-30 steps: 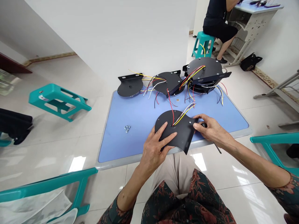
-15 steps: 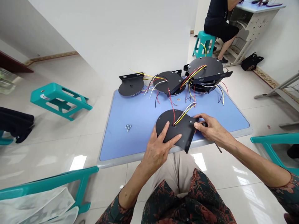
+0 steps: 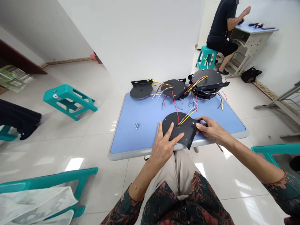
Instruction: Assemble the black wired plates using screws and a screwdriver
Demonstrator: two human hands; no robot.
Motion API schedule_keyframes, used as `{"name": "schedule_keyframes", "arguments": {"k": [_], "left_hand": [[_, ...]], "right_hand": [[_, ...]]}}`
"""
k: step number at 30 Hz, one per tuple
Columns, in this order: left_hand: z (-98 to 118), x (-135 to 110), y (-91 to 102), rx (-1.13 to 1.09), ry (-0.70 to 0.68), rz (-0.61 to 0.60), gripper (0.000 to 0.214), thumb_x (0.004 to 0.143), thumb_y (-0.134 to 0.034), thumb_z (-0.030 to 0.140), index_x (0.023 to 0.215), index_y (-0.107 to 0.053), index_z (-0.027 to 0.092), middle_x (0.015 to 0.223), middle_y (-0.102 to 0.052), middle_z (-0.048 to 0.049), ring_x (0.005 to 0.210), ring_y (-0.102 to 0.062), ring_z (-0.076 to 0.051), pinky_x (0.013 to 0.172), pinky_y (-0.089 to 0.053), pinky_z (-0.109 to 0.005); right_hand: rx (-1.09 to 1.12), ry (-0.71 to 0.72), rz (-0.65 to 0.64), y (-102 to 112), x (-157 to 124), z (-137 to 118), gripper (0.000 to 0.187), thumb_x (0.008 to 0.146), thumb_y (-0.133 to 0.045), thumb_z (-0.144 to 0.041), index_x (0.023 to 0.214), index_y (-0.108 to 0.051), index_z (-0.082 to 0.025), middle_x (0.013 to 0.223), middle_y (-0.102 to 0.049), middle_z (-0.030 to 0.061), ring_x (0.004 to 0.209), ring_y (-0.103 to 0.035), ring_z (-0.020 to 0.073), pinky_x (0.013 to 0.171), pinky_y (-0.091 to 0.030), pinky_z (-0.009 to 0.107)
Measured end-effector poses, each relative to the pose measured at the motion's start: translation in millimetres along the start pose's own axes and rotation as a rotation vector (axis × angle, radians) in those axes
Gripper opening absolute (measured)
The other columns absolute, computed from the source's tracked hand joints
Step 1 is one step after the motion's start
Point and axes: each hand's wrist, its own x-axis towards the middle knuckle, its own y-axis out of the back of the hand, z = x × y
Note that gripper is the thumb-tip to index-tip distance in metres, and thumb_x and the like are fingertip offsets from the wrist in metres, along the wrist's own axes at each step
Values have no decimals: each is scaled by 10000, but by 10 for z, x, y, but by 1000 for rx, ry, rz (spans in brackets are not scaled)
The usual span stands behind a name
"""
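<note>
A black round metal plate (image 3: 179, 120) with a bent flange lies at the table's front edge, its red, white, black and yellow wires rising from a centre hole. My left hand (image 3: 164, 147) holds it at the left, fingers spread over the top and edge. At the flange, my right hand (image 3: 209, 128) pinches the plate's right corner between thumb and fingers. That same hand also keeps a screwdriver (image 3: 219, 147) in its palm; the shaft sticks out below, most of the handle is hidden. A screw (image 3: 193, 123) shows near the pinched corner.
Small screws (image 3: 137, 126) lie in a pile on the blue table (image 3: 126, 137). Along the back are more black plates (image 3: 141, 90), some stacked, with loose wires. Green stools (image 3: 67, 97) stand around. A person (image 3: 221, 34) sits at another desk at the back right.
The camera view has shifted, so the table sits slightly farther right in the picture. Both hands keep their hold on the plate. The seated person's raised hand now shows.
</note>
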Motion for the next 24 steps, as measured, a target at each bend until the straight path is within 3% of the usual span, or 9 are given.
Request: {"name": "schedule_keyframes", "arguments": {"k": [3,7,10,12,15,18,24], "left_hand": [[2,4,-17,9,11,22,441,938,-602,156,1348,-623,318,1643,-318,-64,1553,39,-404,1152,-342,-712],[-30,8,-38,-8,-55,-23,421,979,-529,152,1379,-595,266,1552,-478,-71,1560,-121,-322,1188,-364,-622],[-39,-2,-42,-15,-74,-45,450,973,-513,105,1394,-581,248,1528,-509,-75,1545,-214,-297,1206,-344,-602],[-27,-8,-34,-23,-55,-34,469,956,-537,91,1389,-590,264,1560,-467,-76,1550,-191,-312,1205,-332,-616],[-1,-6,-11,-61,44,6,455,933,-595,115,1341,-636,312,1681,-204,-51,1554,-93,-383,1174,-359,-648],[2,8,10,-125,90,1,435,923,-627,144,1316,-654,328,1706,0,-17,1541,-171,-399,1167,-378,-641],[-38,10,13,-182,175,6,463,870,-722,207,1315,-654,316,1687,-177,-47,1477,-378,-337,1186,-397,-571]], "right_hand": [[11,4,-10,3,2,-5,653,720,-744,-611,1164,-503,-197,689,-619,-26,394,-232,24,382,-111,213],[76,38,12,-7,10,21,678,662,-799,-615,1112,-534,-183,668,-483,-84,411,-224,12,401,-95,226],[109,103,54,-19,15,47,715,603,-828,-626,1080,-564,-164,710,-431,-88,419,-243,8,395,-106,241],[104,120,69,-21,14,55,721,597,-827,-632,1081,-575,-160,739,-435,-80,421,-255,8,391,-110,246],[96,98,62,-19,9,53,701,615,-819,-621,1089,-577,-166,749,-433,-78,420,-253,9,388,-109,246],[86,97,62,-21,9,50,668,628,-813,-602,1077,-577,-168,758,-442,-72,426,-257,14,383,-112,248],[53,114,80,-30,21,69,593,668,-785,-562,1067,-586,-172,756,-450,-63,451,-298,32,385,-152,248]]}}
